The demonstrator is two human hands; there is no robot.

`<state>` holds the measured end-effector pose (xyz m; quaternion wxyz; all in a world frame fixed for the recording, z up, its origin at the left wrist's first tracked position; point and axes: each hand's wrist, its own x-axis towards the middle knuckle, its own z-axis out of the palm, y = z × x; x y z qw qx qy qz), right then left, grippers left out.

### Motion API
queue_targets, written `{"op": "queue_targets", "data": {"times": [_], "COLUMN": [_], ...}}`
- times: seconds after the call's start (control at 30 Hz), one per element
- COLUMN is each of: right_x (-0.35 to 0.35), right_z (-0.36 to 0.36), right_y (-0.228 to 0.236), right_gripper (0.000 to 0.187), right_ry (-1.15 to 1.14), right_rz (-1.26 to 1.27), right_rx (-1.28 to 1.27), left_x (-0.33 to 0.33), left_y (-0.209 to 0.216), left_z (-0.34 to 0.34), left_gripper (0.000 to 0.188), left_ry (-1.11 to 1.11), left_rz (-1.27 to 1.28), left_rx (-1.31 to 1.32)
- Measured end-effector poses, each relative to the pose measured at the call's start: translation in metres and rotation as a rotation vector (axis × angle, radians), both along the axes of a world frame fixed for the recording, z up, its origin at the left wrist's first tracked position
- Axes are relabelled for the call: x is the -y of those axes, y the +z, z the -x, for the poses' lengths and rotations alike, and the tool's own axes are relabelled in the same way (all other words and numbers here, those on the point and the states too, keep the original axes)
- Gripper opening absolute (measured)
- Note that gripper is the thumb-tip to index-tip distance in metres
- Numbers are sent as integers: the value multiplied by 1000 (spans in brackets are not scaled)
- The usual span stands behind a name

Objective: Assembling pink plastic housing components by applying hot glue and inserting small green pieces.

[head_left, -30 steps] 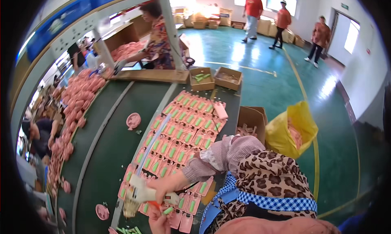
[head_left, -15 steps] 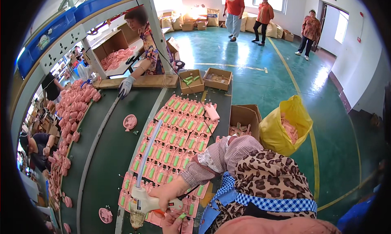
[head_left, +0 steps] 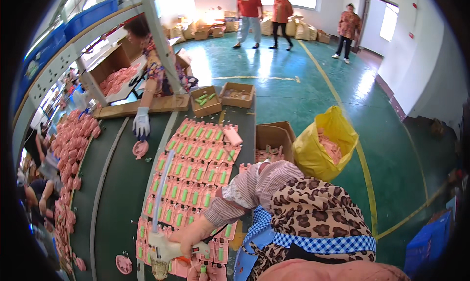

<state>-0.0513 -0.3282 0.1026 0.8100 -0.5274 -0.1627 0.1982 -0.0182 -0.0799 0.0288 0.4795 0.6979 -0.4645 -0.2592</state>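
Note:
My right hand (head_left: 190,238) is wrapped round the handle of a white glue gun (head_left: 162,247), its dirty nozzle pointing down. A long translucent glue stick (head_left: 164,185) rises from its back. My left hand (head_left: 211,272), partly cut off by the lower edge, pinches a small green cylinder (head_left: 203,269), like a battery cell, beside the gun. Under both hands lie rows of pink plastic casings (head_left: 188,183), many with a green cylinder inside. At the far end of the rows, a plain pink piece (head_left: 233,135) lies on top of the casings.
Opposite, a co-worker's gloved hand (head_left: 141,122) reaches a round pink part (head_left: 140,149) on the green belt. Another round part (head_left: 124,264) lies nearer. Small cartons (head_left: 205,101), a larger carton (head_left: 274,134) and a yellow sack (head_left: 323,156) stand beyond. Three people stand at the back.
The view has turned a little right. The co-worker's gloved hand has come forward from the rail to the round pink part. My left hand and the green cylinder have shifted closer to the gun's nozzle.

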Motion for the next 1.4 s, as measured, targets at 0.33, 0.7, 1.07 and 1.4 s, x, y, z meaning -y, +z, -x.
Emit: {"op": "queue_targets", "data": {"times": [0.33, 0.7, 1.07, 1.4], "right_x": [14, 19, -26, -37], "right_z": [12, 23, 14, -1], "right_y": [-15, -13, -32, -66], "right_gripper": [44, 19, 22, 29], "right_ry": [-127, -275, -100, -124], "right_rz": [35, 353, 621, 805], "right_rx": [-57, 44, -211, -92], "left_x": [-8, -47, -65, -40], "left_y": [8, -13, -32, -55], "left_z": [8, -3, 0, -30], "left_gripper": [32, 6, 7, 13], "left_ry": [137, 902, 1107, 1086], "left_rz": [-251, 229, 345, 335], "left_rx": [-40, -612, -551, -437]}}
